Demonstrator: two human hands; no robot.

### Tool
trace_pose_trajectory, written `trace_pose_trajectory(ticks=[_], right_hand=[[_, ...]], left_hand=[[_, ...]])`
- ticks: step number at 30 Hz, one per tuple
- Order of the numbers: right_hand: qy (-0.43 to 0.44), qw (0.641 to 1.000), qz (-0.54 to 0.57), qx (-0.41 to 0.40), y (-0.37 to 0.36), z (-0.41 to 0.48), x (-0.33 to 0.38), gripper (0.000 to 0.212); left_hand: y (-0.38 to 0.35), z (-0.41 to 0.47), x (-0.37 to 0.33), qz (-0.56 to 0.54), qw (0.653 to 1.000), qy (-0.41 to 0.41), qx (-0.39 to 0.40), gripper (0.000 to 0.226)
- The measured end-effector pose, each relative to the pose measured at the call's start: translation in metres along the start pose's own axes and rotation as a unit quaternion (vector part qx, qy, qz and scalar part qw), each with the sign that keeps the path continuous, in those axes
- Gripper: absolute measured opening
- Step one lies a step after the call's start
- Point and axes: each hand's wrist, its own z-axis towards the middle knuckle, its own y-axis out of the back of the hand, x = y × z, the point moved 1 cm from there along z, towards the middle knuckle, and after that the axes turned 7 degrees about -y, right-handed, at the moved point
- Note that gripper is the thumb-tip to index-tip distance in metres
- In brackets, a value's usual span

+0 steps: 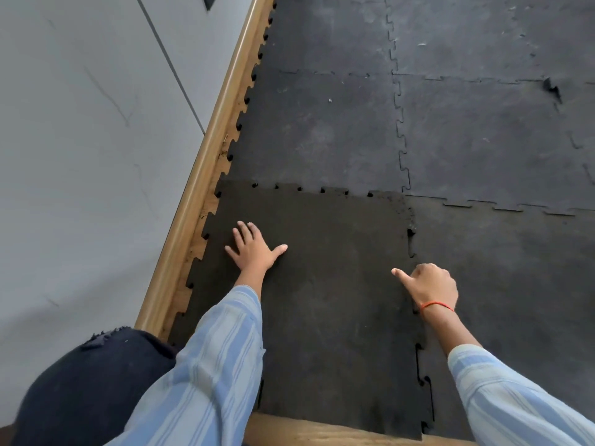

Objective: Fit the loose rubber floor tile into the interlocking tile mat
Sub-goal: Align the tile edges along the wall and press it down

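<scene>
Striped pale-blue shirt sleeves (206, 365) fill the bottom of the view, with a dark navy trouser knee (90, 381) at the lower left, resting beside the grey wall panel (80, 140). Along that wall runs a rounded wooden skirting strip (199, 188), and a narrow band of bare wood-look floor shows between it and the toothed edge of the mat.

Next to the right lies the loose dark brownish-black rubber floor tile (322, 300) with its jigsaw edges. It sits flat in the near-left corner of the interlocking grey-black rubber tile mat (467, 140); its far edge overlaps the neighbouring tile, with small dark notches still showing, and its right edge is only partly locked, with gaps along the seam.

The left hand (254, 249) lies palm-down on the tile's left part, fingers and thumb spread wide. Further right, the right hand (431, 284), with an orange-red thread bracelet (436, 305) at the wrist, rests at the tile's right seam, fingers curled under and thumb stuck out to the left; it grips nothing that can be seen.
</scene>
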Motion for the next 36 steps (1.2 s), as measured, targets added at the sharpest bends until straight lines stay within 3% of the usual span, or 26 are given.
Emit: trace_pose_trajectory(ticks=[3,7,12,18,27,32,36], right_hand=[[0.086,0.995,0.027,-0.042,-0.001,0.007,0.027,0.045],[0.208,0.968,-0.113,0.083,-0.022,0.008,0.051,0.087],[0.213,0.950,-0.151,0.170,-0.026,0.029,0.061,0.088],[0.221,0.937,-0.203,0.177,-0.027,0.052,0.082,0.095],[0.219,0.928,-0.229,0.197,-0.025,0.063,0.109,0.103],[0.213,0.931,-0.219,0.198,-0.028,0.062,0.109,0.104],[0.217,0.935,-0.209,0.187,-0.029,0.063,0.108,0.104]], left_hand=[[-0.015,-0.002,-0.045,0.061,0.989,-0.127,0.043,0.100],[-0.012,0.009,-0.060,0.116,0.975,-0.178,0.065,0.106],[0.006,0.036,-0.070,0.139,0.959,-0.227,0.097,0.134],[0.009,0.066,-0.082,0.175,0.951,-0.214,0.136,0.158],[0.015,0.076,-0.069,0.156,0.946,-0.246,0.142,0.152],[0.046,0.089,-0.019,0.146,0.977,-0.102,0.115,0.153],[0.046,0.102,-0.015,0.152,0.975,-0.096,0.132,0.156]])
